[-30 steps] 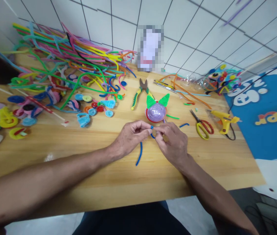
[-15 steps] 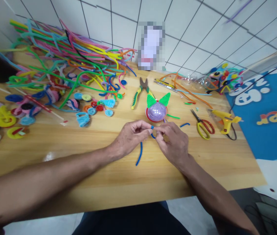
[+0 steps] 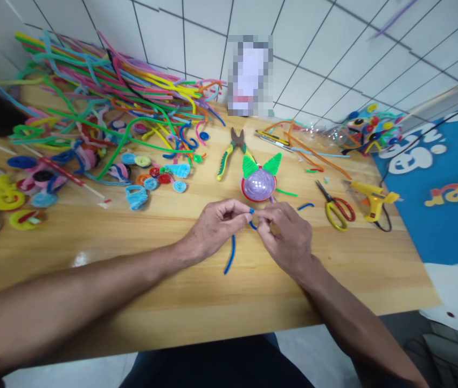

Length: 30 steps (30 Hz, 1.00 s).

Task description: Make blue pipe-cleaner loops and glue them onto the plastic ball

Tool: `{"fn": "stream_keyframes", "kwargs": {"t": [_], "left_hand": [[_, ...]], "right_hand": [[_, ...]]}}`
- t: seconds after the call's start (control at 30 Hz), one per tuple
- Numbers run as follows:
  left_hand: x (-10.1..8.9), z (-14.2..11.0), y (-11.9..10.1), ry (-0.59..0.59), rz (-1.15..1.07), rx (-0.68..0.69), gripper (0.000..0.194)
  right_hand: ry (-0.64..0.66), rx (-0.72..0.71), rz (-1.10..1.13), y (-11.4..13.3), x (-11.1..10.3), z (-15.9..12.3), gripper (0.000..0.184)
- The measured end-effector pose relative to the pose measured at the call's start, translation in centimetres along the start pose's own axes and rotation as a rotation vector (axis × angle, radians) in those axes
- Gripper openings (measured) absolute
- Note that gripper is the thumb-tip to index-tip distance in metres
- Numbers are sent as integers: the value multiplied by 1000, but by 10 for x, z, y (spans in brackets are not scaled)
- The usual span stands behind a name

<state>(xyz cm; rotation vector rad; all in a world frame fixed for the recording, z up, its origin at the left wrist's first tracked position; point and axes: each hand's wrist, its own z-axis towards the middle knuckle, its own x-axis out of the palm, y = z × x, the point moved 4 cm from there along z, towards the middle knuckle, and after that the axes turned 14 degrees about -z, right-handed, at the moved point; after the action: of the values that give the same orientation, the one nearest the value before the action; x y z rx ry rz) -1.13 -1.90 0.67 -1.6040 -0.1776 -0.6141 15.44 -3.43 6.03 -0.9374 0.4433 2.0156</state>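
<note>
Between my two hands is a blue pipe cleaner (image 3: 253, 225), bent into a small curve, with one end hanging below. My left hand (image 3: 223, 223) pinches it between thumb and forefinger. From the other side, my right hand (image 3: 285, 231) grips it with bent fingers, which partly hide it. A loose-looking blue length (image 3: 231, 256) shows under my left hand; whether it joins the held piece I cannot tell. Just beyond my hands sits a purple domed piece (image 3: 259, 184) with a red rim and two green leaf-shaped ears (image 3: 272, 165).
Pliers (image 3: 232, 152) lie behind the domed piece. Scissors (image 3: 335, 207) and a yellow glue gun (image 3: 372, 199) are at the right. A heap of colourful pipe cleaners (image 3: 132, 81) and several coiled pieces fill the left. A blurred-out phone-like object (image 3: 249, 78) leans on the tiled wall.
</note>
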Motion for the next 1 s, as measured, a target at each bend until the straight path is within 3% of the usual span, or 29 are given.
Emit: {"fn": "stream_keyframes", "kwargs": {"t": [1.0], "left_hand": [[2, 0, 0, 12, 1, 21, 17]], "right_hand": [[-1, -5, 13, 0, -3, 0, 24]]}}
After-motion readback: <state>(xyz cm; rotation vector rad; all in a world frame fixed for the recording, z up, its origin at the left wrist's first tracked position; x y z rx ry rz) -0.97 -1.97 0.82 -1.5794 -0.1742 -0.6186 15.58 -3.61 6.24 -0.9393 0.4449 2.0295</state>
